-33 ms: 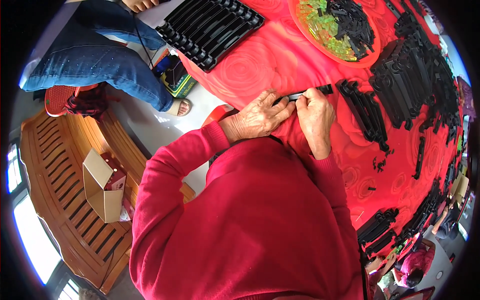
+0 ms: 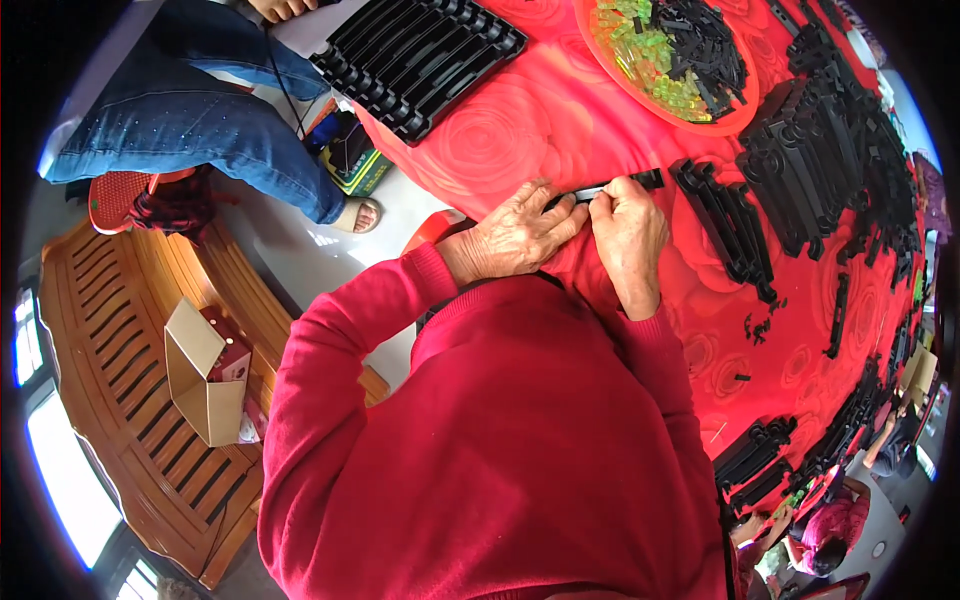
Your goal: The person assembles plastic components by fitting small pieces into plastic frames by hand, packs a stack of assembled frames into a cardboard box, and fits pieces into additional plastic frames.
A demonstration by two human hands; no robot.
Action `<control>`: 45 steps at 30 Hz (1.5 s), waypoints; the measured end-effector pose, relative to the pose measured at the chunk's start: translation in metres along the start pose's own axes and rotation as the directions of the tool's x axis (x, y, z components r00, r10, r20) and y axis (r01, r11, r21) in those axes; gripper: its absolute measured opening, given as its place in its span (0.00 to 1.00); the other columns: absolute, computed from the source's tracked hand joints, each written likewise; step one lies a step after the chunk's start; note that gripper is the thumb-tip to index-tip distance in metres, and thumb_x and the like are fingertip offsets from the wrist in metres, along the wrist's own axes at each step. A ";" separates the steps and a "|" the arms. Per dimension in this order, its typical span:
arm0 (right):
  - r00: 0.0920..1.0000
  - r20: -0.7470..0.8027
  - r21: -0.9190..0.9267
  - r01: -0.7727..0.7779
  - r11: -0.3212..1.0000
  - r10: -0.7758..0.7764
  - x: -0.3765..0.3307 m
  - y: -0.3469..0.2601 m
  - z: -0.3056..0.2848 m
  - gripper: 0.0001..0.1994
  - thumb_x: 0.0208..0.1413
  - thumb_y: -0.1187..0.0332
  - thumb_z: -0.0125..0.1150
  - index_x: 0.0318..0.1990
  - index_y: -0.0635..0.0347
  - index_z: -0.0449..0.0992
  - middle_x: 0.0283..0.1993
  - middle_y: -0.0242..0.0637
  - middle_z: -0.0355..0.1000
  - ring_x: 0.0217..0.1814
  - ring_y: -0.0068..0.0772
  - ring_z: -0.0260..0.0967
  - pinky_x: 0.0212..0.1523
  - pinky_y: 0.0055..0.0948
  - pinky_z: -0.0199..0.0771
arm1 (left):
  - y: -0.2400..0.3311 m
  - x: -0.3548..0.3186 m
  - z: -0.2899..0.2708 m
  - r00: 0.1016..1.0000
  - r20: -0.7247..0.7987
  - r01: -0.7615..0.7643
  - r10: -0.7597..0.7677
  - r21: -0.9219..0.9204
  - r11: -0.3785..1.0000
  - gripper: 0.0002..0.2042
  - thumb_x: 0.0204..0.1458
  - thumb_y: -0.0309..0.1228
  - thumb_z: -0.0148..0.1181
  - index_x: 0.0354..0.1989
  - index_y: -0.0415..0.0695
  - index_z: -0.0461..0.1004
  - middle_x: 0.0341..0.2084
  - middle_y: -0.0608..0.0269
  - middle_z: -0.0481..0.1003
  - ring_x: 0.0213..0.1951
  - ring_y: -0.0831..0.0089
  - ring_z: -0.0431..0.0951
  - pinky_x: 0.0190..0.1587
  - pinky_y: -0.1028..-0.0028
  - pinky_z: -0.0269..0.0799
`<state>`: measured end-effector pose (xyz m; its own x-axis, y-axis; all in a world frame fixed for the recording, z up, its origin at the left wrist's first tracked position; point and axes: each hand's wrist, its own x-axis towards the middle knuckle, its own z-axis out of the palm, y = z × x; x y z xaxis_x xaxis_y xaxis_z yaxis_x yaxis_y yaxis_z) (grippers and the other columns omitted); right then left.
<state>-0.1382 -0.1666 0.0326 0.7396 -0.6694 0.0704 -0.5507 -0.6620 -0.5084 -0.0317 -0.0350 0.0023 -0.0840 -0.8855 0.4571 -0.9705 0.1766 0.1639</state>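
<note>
Near the edge of the red surface (image 2: 700,290), the fingers of the left hand (image 2: 512,232) and right hand (image 2: 635,240) are clamped on a black strip (image 2: 652,180), seemingly to steady it between them, with similar strips (image 2: 722,222) lying within easy reach.

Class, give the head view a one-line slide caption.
Left hand and right hand hold a black part over a red cloth, a tray of green pieces and black pieces beyond.
</note>
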 end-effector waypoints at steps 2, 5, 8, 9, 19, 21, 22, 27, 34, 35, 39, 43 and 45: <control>0.999 -0.009 0.013 0.041 0.999 -0.040 -0.001 0.001 0.002 0.06 0.48 0.69 0.57 0.26 0.62 0.71 0.28 0.47 0.72 0.29 0.54 0.70 0.27 0.49 0.68 | 0.001 -0.001 0.001 1.000 -0.003 0.011 -0.011 -0.006 1.000 0.21 0.45 0.33 0.53 0.48 0.36 0.68 0.38 0.54 0.71 0.40 0.61 0.72 0.47 0.65 0.66; 0.999 0.009 -0.061 0.054 0.997 -0.054 0.005 0.004 0.003 0.07 0.48 0.68 0.57 0.25 0.63 0.71 0.26 0.48 0.72 0.28 0.55 0.70 0.27 0.49 0.68 | 0.000 0.000 0.002 1.000 0.019 -0.001 0.001 -0.006 1.000 0.20 0.45 0.32 0.52 0.48 0.37 0.68 0.39 0.54 0.71 0.41 0.61 0.71 0.48 0.65 0.65; 0.996 0.090 -0.135 0.004 0.991 0.008 0.010 0.002 -0.001 0.09 0.47 0.66 0.58 0.24 0.63 0.71 0.24 0.49 0.71 0.28 0.55 0.70 0.27 0.50 0.68 | 0.000 0.000 0.002 0.999 0.051 -0.008 0.008 0.004 1.000 0.21 0.45 0.32 0.53 0.49 0.37 0.67 0.39 0.53 0.71 0.41 0.61 0.71 0.48 0.65 0.65; 0.992 0.118 -0.107 -0.022 0.994 0.034 0.010 0.003 -0.001 0.10 0.47 0.65 0.59 0.24 0.62 0.72 0.24 0.50 0.71 0.28 0.55 0.71 0.28 0.50 0.69 | 0.001 -0.001 0.002 0.999 0.034 0.007 -0.006 -0.026 1.000 0.22 0.45 0.32 0.53 0.50 0.36 0.67 0.39 0.54 0.71 0.41 0.61 0.71 0.49 0.64 0.65; 0.983 0.156 -0.051 -0.086 0.995 0.093 0.013 0.001 -0.006 0.12 0.47 0.61 0.61 0.27 0.62 0.75 0.26 0.50 0.73 0.31 0.54 0.72 0.30 0.49 0.70 | 0.007 -0.020 -0.005 0.990 0.004 0.139 -0.139 -0.069 0.988 0.28 0.40 0.27 0.61 0.55 0.42 0.66 0.50 0.56 0.69 0.55 0.57 0.66 0.60 0.49 0.53; 0.981 0.167 -0.053 -0.091 0.994 0.099 0.013 0.000 -0.008 0.12 0.47 0.61 0.61 0.27 0.62 0.75 0.26 0.50 0.73 0.31 0.54 0.72 0.31 0.49 0.70 | 0.018 -0.026 -0.003 0.979 -0.040 0.197 -0.199 -0.064 0.978 0.27 0.40 0.27 0.61 0.53 0.42 0.67 0.49 0.57 0.69 0.55 0.56 0.66 0.60 0.49 0.52; 0.978 0.186 -0.052 -0.091 0.995 0.099 0.015 -0.001 -0.009 0.12 0.47 0.61 0.61 0.27 0.62 0.75 0.26 0.50 0.73 0.32 0.54 0.72 0.31 0.49 0.70 | 0.023 -0.027 -0.003 0.960 -0.082 0.262 -0.266 -0.060 0.963 0.25 0.40 0.26 0.61 0.52 0.42 0.69 0.49 0.57 0.69 0.55 0.55 0.66 0.61 0.48 0.50; 0.977 0.193 -0.041 -0.081 0.996 0.088 0.016 0.003 -0.009 0.12 0.47 0.61 0.61 0.27 0.62 0.76 0.27 0.50 0.73 0.32 0.54 0.72 0.31 0.48 0.71 | 0.024 -0.007 -0.001 0.912 -0.044 0.409 -0.409 -0.007 0.913 0.24 0.38 0.34 0.64 0.49 0.56 0.73 0.55 0.55 0.62 0.60 0.52 0.56 0.62 0.46 0.45; 0.995 0.083 -0.021 0.057 0.998 -0.055 0.008 0.010 -0.001 0.11 0.50 0.62 0.60 0.27 0.62 0.74 0.25 0.49 0.72 0.28 0.53 0.71 0.27 0.46 0.68 | 0.020 -0.003 0.004 0.912 -0.002 0.407 -0.409 0.110 0.907 0.21 0.40 0.35 0.64 0.47 0.54 0.74 0.52 0.55 0.65 0.58 0.52 0.60 0.61 0.45 0.47; 0.994 0.088 -0.021 0.062 0.998 -0.060 0.006 0.011 0.000 0.11 0.50 0.62 0.60 0.27 0.62 0.74 0.25 0.49 0.72 0.28 0.53 0.71 0.27 0.46 0.68 | 0.022 -0.003 0.006 0.910 -0.007 0.412 -0.415 0.134 0.901 0.20 0.40 0.35 0.63 0.46 0.52 0.74 0.50 0.54 0.66 0.57 0.53 0.61 0.60 0.46 0.49; 0.981 -0.192 0.438 0.099 0.894 -0.015 0.003 0.023 -0.004 0.12 0.55 0.65 0.59 0.26 0.64 0.71 0.20 0.42 0.67 0.19 0.36 0.65 0.21 0.35 0.61 | 0.024 0.000 0.009 0.918 -0.048 0.397 -0.395 0.162 0.904 0.19 0.40 0.32 0.62 0.45 0.48 0.74 0.45 0.54 0.68 0.51 0.56 0.66 0.55 0.52 0.59; 0.984 -0.179 0.562 0.118 0.818 -0.019 0.009 0.016 -0.021 0.07 0.54 0.70 0.58 0.28 0.65 0.73 0.21 0.37 0.67 0.21 0.23 0.62 0.23 0.26 0.62 | 0.022 -0.001 0.010 0.919 -0.084 0.393 -0.385 0.130 0.910 0.19 0.39 0.31 0.62 0.44 0.47 0.74 0.43 0.54 0.68 0.47 0.58 0.68 0.49 0.58 0.63; 0.978 -0.084 0.456 0.209 0.865 -0.192 0.012 0.019 -0.027 0.03 0.50 0.74 0.57 0.30 0.64 0.75 0.25 0.39 0.71 0.25 0.30 0.69 0.27 0.27 0.67 | 0.022 -0.001 0.009 0.919 -0.092 0.392 -0.383 0.118 0.912 0.19 0.39 0.30 0.62 0.44 0.47 0.74 0.42 0.54 0.69 0.44 0.58 0.69 0.45 0.61 0.65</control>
<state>-0.1495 -0.1962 0.0468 0.7961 -0.5560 0.2387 -0.1456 -0.5589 -0.8163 -0.0547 -0.0337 -0.0022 0.3155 -0.8418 0.4379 -0.9450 -0.2369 0.2255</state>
